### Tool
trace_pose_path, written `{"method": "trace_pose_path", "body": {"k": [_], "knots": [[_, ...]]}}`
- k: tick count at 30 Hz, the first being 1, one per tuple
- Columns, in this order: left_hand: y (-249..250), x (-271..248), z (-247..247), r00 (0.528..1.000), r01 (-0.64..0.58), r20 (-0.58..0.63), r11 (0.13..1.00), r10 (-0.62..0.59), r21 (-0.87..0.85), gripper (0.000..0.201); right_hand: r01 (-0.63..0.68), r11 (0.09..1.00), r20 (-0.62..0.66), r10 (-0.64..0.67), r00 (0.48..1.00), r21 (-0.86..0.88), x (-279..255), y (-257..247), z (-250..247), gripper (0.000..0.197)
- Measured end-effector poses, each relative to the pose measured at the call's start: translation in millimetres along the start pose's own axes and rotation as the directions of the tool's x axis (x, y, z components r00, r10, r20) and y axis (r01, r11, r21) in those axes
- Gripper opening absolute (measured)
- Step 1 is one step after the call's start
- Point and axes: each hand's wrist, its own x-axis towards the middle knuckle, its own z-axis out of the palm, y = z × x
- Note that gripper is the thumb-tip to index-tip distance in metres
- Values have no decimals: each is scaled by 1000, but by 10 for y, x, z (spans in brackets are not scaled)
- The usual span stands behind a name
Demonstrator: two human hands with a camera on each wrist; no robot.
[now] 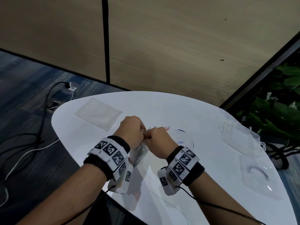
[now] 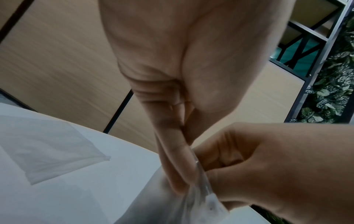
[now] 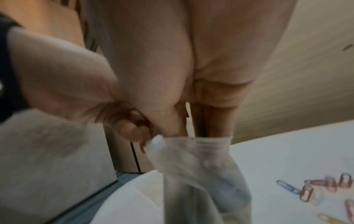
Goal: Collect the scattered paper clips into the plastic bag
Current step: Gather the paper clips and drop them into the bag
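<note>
We have the bag (image 1: 140, 151) pinched at its top edge in both hands, lifted just off the surface (image 1: 90, 137). Our left hand (image 1: 129, 132) nips one lip between thumb and fingers, and our right hand (image 1: 159, 142) nips the other, knuckles touching over the mouth. From the right wrist view the mouth looks barely parted, so we judge we are at the opening step, not yet filling.

Clips (image 3: 325, 185) lie loose on the surface just beyond the bag, on its right side: red and pink ones in a small cluster with a blue one beside it, and one more blue clip (image 1: 180, 142) nearer to us, right of the bag. Whether any clips are already inside the bag we cannot tell; the film is cloudy and blurred.

So the collecting is mostly ahead of us. A second flat bag (image 1: 99, 114) lies beyond and left of the held bag, well apart, untouched.
</note>
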Motion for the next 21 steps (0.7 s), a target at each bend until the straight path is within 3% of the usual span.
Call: {"method": "trace_pose_path", "body": {"k": [1, 3, 5, 7, 9, 11, 13, 15, 18, 21], "knots": [[-5, 0, -7, 1000, -1, -3, 1000, 1, 3, 27, 18, 1000, 22, -19, 1000, 9, -11, -7, -49, 34], [-20, 3, -24, 1000, 5, -10, 1000, -5, 5, 27, 14, 983, 0, -14, 1000, 184, -18, 28, -152, 45], [-47, 11, -50, 999, 23, -23, 1000, -23, 2, 24, -36, 877, -48, 68, 997, 479, 17, 158, -254, 48], [-72, 22, -75, 999, 31, -36, 1000, -31, 1, 22, -67, 788, -156, 203, 967, 612, 121, 458, -326, 47], [-121, 30, -103, 998, 40, -41, 999, -40, -7, 22, -159, 869, -233, 295, 927, 468, 307, 858, -270, 42], [-150, 37, -117, 998, 50, -39, 999, -51, -19, 23, -332, 930, -148, 355, 923, 161, 465, 1202, -96, 34], [-168, 43, -124, 998, 51, -39, 999, -52, -19, 24, -382, 924, -13, 382, 924, 0, 596, 1398, 155, 44], [-167, 53, -118, 998, 48, -39, 999, -48, -11, 24, -321, 943, 31, 325, 945, -90, 679, 1434, 376, 49], [-148, 74, -99, 998, 49, -38, 999, -50, -17, 24, -100, 941, 72, 130, 989, -323, 698, 1367, 636, 50], [-116, 91, -76, 998, 45, -32, 999, -46, -11, 24, 80, 890, 169, -3, 986, -449, 424, 1344, 694, 59]]}}
